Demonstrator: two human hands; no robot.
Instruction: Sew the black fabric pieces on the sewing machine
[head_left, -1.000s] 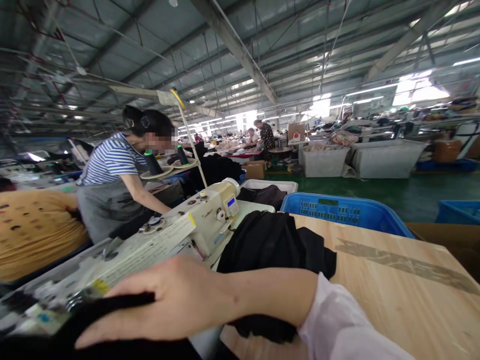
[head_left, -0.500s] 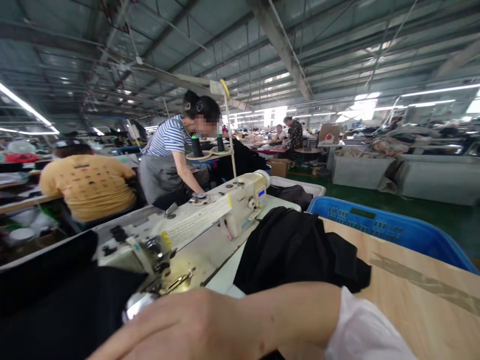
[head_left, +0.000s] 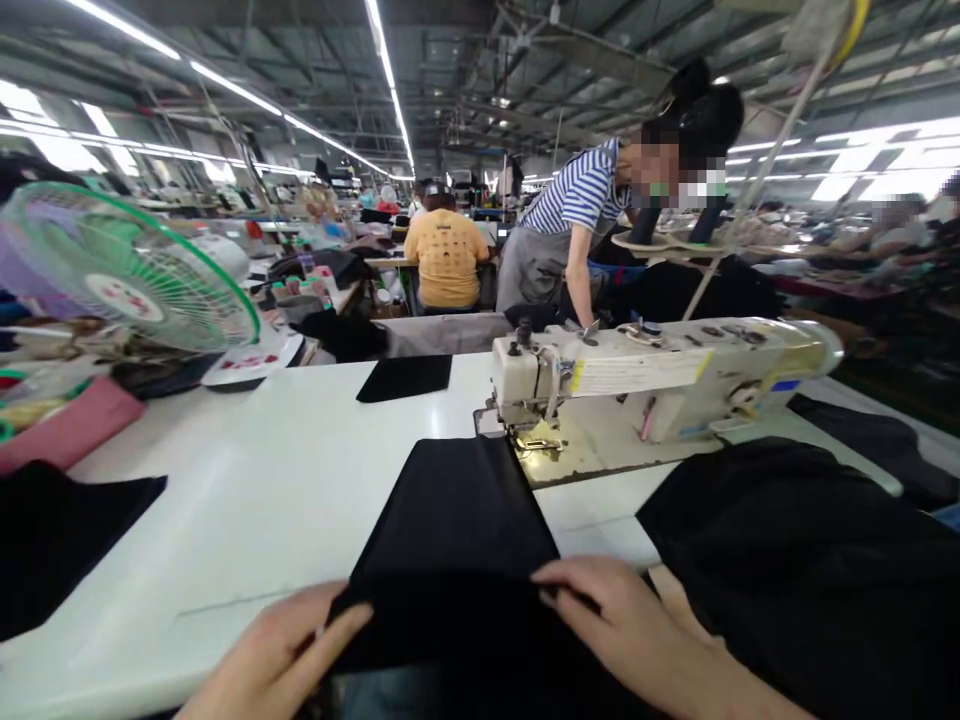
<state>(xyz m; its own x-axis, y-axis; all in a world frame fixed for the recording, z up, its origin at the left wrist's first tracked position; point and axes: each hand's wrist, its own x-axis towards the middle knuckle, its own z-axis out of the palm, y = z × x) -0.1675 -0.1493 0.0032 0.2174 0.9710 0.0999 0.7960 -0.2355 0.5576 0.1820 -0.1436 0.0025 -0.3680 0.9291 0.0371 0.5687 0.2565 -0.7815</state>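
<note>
A black fabric piece (head_left: 457, 510) lies on the white sewing table (head_left: 262, 480), its far end close to the presser foot of the sewing machine (head_left: 637, 375). My left hand (head_left: 281, 640) pinches its left edge between thumb and fingers. On the right edge, my right hand (head_left: 600, 610) grips the cloth in a similar pinch. The near part of the fabric hangs toward me over the table's front edge. Beside my right arm rests a heap of black cloth (head_left: 810, 570).
A smaller black piece (head_left: 405, 378) lies behind, and more black fabric (head_left: 67, 545) is at the left. A green-rimmed fan (head_left: 127, 270) stands at the far left. Across the machine, a person in a striped shirt (head_left: 574, 190) leans over; another in yellow (head_left: 446, 250) sits farther back.
The view has swung to the left. The forearm that crossed the front of the machine is drawn back, and both hands now show on the edges of the black fabric piece.
</note>
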